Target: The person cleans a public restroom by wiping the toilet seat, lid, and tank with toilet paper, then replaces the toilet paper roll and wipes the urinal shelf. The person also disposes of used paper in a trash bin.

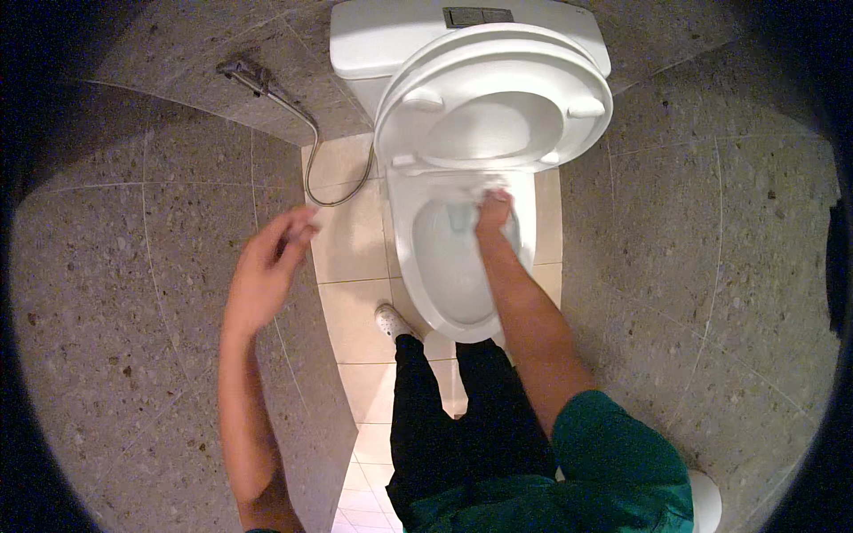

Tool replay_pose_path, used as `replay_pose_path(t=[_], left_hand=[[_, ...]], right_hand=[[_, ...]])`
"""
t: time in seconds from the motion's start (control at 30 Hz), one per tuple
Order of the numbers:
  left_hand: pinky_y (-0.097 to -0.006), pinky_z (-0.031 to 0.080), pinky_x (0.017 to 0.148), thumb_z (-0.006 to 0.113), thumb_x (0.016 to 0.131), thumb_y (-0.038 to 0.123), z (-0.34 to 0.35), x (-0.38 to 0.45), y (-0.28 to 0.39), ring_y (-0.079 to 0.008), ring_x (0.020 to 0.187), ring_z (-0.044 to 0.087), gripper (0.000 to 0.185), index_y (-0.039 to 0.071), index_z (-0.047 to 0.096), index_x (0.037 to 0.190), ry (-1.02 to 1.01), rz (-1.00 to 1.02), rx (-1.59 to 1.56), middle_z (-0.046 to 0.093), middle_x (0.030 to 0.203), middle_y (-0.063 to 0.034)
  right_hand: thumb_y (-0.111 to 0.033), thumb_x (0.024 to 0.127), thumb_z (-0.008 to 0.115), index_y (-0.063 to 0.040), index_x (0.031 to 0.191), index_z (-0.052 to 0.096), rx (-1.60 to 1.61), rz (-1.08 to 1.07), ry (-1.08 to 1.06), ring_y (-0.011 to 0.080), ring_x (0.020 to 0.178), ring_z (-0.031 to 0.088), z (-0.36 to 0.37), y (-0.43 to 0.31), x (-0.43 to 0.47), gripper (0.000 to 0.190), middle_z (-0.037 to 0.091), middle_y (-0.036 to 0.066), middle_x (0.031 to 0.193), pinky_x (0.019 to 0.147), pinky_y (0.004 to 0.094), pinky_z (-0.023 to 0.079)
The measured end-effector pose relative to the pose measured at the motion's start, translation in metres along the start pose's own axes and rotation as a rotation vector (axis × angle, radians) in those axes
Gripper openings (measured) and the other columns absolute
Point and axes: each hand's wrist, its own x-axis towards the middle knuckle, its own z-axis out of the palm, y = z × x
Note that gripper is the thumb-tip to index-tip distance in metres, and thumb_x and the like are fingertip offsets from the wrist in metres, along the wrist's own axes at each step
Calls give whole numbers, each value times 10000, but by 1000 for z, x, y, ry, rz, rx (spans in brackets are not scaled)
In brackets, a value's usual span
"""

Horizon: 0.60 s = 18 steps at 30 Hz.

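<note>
My right hand (495, 208) reaches over the back of a white toilet bowl (416, 273), its fingers curled and blurred. Just beyond the fingers is a blurred white piece of tissue or wipe (494, 181), against the back rim below the seat hinges. The toilet seat (411, 126) and the lid behind it are raised and lean towards the cistern (363, 43). Water shows inside the bowl. Out to the left, my left hand (263, 273) hovers with fingers bent and thumb apart; nothing shows in it.
A bidet sprayer (243, 76) hangs on the back wall at the left, its metal hose (313, 160) looping down near the floor. Grey stone-look walls (666, 266) close in on both sides. My white clog (393, 321) stands on beige floor tiles (353, 320). A white rounded object (706, 503) sits behind my right arm.
</note>
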Motion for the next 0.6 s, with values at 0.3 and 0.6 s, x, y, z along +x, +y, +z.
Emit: replay_pose_path(t=[0.3, 0.6], left_hand=[[-303, 481, 599, 530, 879, 110, 106, -184, -169, -154, 653, 589, 243, 103, 574, 1118, -179, -669, -14, 643, 945, -68], [-334, 514, 737, 546, 893, 210, 170, -178, -93, -242, 828, 638, 304, 39, 563, 1144, -298, -468, -130, 622, 1057, -158]], right_hand=[[-94, 773, 560, 46, 939, 480, -762, -342, 221, 413, 841, 593, 31, -30, 39, 232, 598, 247, 875, 769, 456, 466], [-79, 776, 547, 15, 947, 504, -731, -3, -375, 338, 858, 587, 109, 33, -74, 199, 587, 186, 936, 748, 443, 491]])
